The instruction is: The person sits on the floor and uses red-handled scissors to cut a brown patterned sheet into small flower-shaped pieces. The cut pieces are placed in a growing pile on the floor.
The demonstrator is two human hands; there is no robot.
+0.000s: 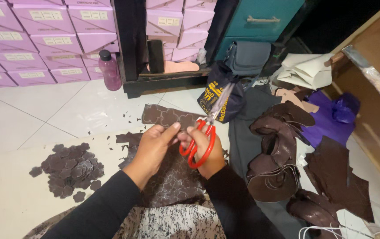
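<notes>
My right hand (207, 152) grips red-handled scissors (199, 141), whose blades point up and away over the floor. My left hand (154, 148) pinches the near edge of a dark brown leather strip (165, 116) marked with flower outlines. Both hands meet above a larger brown patterned leather sheet (176, 181) lying on my lap. To the left, a heap of small brown flower-shaped cutouts (70, 168) rests on a pale board.
Curled brown leather pieces (278, 155) and flat scraps (336, 172) lie at right beside purple cloth (327, 121). Stacked lilac boxes (30, 40), a pink bottle (109, 71), a dark bag (221, 95) and a black shelf frame (132, 44) stand behind.
</notes>
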